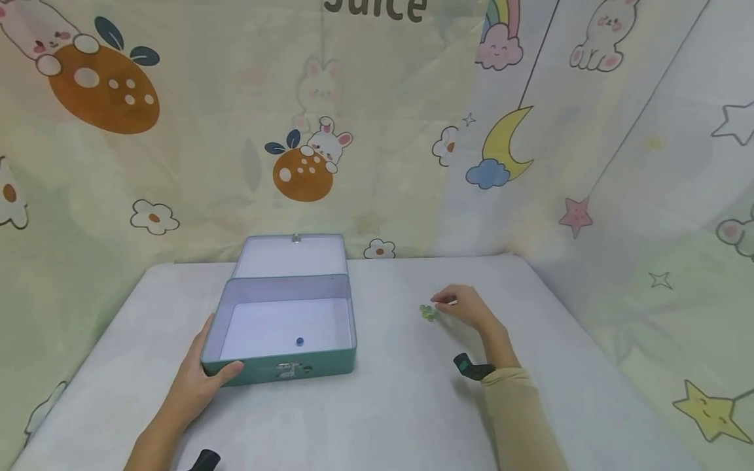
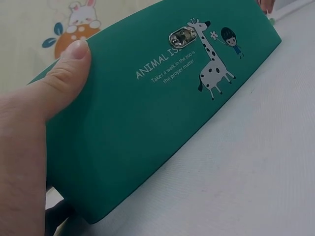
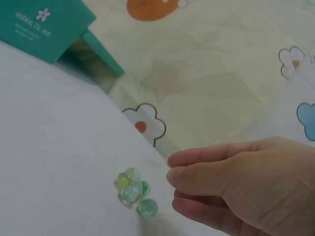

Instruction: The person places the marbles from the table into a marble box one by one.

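Several green marbles point(image 3: 131, 191) | just beside right grip point(image 1: 466, 309) | on white table point(image 1: 406, 412)

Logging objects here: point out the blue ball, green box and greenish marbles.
Blue ball point(image 1: 300, 341): head view, its middle.
Green box point(image 2: 142, 115): left wrist view, front wall.
Greenish marbles point(image 3: 130, 193): right wrist view, the cluster's central marble.

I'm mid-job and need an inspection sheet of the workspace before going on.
Surface: white-covered table.
Job's things: green box, lid open at the back, one small blue ball inside; cluster of greenish marbles on the table to its right.
Clutter: nothing seen.
Hands: left hand grips the box's left side; right hand beside the marbles, fingers apart from them.
Cables: nothing seen.
Surroundings: cartoon-printed backdrop behind the table.
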Available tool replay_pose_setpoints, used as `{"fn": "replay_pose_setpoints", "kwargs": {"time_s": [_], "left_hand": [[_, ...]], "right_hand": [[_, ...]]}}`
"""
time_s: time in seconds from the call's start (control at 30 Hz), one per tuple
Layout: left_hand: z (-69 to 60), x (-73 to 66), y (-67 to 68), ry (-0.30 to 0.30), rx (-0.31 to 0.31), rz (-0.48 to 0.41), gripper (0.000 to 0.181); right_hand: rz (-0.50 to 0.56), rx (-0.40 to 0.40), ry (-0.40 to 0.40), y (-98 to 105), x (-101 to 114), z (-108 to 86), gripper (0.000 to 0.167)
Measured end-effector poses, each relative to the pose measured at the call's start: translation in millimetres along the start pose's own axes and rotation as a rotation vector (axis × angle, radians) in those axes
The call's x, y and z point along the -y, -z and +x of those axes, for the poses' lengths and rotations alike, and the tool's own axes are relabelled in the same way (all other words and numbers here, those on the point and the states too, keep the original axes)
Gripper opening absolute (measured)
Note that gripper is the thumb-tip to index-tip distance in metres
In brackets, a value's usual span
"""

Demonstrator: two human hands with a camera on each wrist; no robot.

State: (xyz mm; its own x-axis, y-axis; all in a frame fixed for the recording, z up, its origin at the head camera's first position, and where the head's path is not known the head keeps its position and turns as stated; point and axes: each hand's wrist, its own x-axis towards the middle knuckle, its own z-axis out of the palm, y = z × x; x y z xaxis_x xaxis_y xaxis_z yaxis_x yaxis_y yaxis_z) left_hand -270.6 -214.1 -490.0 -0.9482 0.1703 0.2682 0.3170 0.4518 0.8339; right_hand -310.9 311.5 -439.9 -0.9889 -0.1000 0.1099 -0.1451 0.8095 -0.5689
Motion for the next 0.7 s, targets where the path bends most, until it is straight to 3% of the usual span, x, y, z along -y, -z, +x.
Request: {"fn": "replay_pose_setpoints", "kwargs": {"time_s": [0.3, 0.7], "left_hand": [[0.6, -0.6, 0.4, -0.019, 0.003, -0.017, 0.101], [0.2, -2.3, 1.1, 0.008, 0.008, -0.003, 0.101]], "right_hand": [[-0.029, 0.085, -0.174, -5.7, -9.8, -5.8, 0.013], [-0.059, 0.088, -0.147, -8.3, -5.1, -6.1, 0.012]]}}
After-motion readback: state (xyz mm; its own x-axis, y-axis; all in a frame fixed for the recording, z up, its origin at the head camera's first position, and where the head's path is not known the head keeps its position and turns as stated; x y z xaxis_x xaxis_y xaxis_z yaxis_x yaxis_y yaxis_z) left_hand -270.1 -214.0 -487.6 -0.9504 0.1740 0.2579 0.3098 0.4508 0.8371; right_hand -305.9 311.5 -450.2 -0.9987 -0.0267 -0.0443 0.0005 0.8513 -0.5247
